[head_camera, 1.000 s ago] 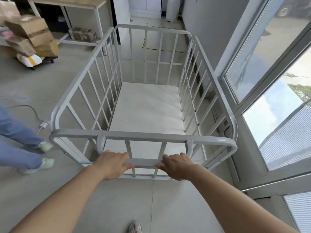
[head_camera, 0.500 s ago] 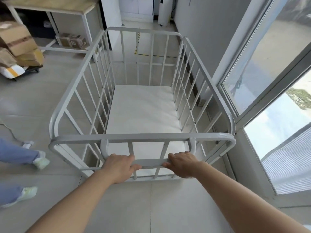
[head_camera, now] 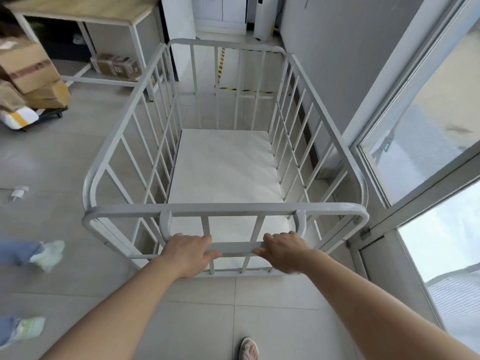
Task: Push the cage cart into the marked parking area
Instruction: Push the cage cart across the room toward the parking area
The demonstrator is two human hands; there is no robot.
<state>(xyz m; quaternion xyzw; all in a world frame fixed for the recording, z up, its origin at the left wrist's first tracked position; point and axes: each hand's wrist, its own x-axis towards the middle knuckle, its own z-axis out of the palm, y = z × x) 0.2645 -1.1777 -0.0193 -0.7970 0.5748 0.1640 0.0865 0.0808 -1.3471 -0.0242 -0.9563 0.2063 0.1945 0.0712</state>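
Note:
A white metal cage cart [head_camera: 226, 207] with barred sides and an empty white floor panel fills the middle of the head view. My left hand [head_camera: 188, 252] and my right hand [head_camera: 284, 252] both grip the flat handle bar [head_camera: 235, 248] at the cart's near end, a short gap between them. Beyond the cart's far end, yellow-and-black striped tape [head_camera: 242, 89] marks lines on the floor, seen through the bars. The cart's right side runs close along the grey wall [head_camera: 337, 74] and the window frame.
Large windows [head_camera: 426, 141] line the right side. Stacked cardboard boxes on a small dolly [head_camera: 28, 81] stand at the left, with a wood-topped table [head_camera: 83, 11] behind. Another person's legs and pale shoes [head_camera: 46, 252] are at the left edge. A white plug [head_camera: 18, 192] lies on the floor.
The cart has rolled forward toward the striped tape, with both hands staying on the handle bar. The boxes and the other person's feet have slid back and left in view.

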